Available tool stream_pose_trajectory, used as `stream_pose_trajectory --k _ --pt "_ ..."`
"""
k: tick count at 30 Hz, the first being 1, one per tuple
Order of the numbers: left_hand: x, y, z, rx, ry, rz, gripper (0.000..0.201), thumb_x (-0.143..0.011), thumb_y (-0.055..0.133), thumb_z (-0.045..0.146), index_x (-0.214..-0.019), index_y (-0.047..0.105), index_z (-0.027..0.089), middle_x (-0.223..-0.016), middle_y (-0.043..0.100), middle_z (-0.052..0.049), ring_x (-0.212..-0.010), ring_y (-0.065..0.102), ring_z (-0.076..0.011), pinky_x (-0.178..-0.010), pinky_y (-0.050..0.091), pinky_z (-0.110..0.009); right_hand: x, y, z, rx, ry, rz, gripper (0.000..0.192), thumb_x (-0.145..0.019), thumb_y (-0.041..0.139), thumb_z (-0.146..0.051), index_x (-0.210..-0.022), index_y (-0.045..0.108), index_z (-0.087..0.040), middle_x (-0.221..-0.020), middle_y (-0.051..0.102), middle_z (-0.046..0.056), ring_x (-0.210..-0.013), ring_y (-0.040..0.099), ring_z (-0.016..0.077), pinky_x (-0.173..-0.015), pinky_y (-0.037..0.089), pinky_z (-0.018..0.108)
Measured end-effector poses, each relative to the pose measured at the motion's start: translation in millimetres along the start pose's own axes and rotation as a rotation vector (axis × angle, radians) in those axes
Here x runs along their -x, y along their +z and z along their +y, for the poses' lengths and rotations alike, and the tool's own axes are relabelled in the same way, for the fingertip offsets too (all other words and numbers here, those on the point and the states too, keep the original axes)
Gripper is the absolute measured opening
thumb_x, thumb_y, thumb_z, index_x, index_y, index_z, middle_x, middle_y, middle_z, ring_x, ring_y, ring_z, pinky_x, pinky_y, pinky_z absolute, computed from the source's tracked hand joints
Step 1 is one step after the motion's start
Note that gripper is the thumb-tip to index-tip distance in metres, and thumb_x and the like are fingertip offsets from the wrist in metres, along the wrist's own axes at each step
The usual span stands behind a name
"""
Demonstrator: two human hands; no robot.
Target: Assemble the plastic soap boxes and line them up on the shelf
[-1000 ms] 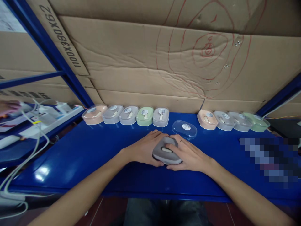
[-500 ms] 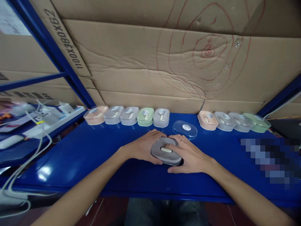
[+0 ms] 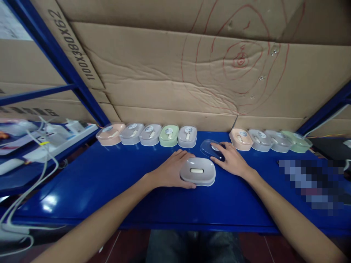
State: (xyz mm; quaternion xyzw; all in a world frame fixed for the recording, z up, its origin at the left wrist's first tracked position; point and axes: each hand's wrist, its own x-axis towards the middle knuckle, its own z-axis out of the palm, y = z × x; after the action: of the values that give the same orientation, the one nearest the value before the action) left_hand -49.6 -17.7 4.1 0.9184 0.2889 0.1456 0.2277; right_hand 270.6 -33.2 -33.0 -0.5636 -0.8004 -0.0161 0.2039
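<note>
Behind the gray box (image 3: 201, 179) are lidded boxes (image 3: 169, 136) and a clear lid (image 3: 205, 148), the right fingers (image 3: 219, 162) over it, grip unclear, while the left fingers (image 3: 189, 185) clasp the box, pale bar (image 3: 196, 170) inset.

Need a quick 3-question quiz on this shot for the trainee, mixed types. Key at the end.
1. Multiple choice: which hand is at the loose clear lid?
A) left only
B) right only
C) both
2. True or false: the gray box in front has no clear lid on it.
3. Count: how many lidded boxes stand along the back, to the left of the loose clear lid?

Key:
1. B. The right hand has its fingers over the lid's label end; the left hand is around one end of the gray box.
2. True.
3. Five.
</note>
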Motion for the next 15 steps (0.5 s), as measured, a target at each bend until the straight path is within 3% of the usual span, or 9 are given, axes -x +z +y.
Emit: stream_pose_trajectory --k 4,7,11,15 --pt "0.8 3.0 -8.8 0.016 0.000 -0.010 0.110 -0.065 0.090 0.082 -0.152 0.053 0.025 -0.147 0.061 -0.017 -0.143 0.050 -0.0471 -0.123 0.038 -0.068 0.3 -9.7 -12.8 -0.165 0.051 0.123 0.062 -0.107 0.059 -0.060 -0.157 0.059 -0.023 -0.131 0.064 0.016 -0.126 0.066 0.0358 -0.114 0.055 0.061" --pt "2.9 3.6 -17.5 0.058 -0.016 -0.022 0.134 -0.059 0.094 0.082 -0.167 0.038 0.027 -0.161 0.052 -0.021 -0.158 0.036 -0.0526 -0.128 0.029 -0.074 4.0 -18.3 -28.8 -0.273 -0.100 0.157 0.061 -0.106 0.065 -0.056 -0.159 0.055 -0.027 -0.137 0.061 0.014 -0.130 0.063 0.0335 -0.115 0.054 0.058" --pt "5.4 -0.4 -25.5 0.167 0.004 -0.021 0.143 -0.059 0.098 0.075 -0.174 0.025 0.030 -0.167 0.047 -0.021 -0.158 0.041 -0.0475 -0.128 0.034 -0.070 10.4 -21.2 -49.6 -0.352 -0.336 0.089 0.072 -0.099 0.075 -0.052 -0.163 0.049 -0.030 -0.143 0.054 0.014 -0.131 0.061 0.0331 -0.109 0.058 0.054" --pt "6.7 -4.9 -27.2 0.277 0.002 -0.004 0.146 -0.058 0.102 0.069 -0.174 0.022 0.030 -0.162 0.051 -0.020 -0.149 0.053 -0.0430 -0.125 0.041 -0.066 13.7 -18.4 -59.4 -0.363 -0.373 0.032 0.077 -0.095 0.080 -0.053 -0.163 0.049 -0.033 -0.144 0.051 0.014 -0.133 0.059 0.0350 -0.108 0.059 0.055"
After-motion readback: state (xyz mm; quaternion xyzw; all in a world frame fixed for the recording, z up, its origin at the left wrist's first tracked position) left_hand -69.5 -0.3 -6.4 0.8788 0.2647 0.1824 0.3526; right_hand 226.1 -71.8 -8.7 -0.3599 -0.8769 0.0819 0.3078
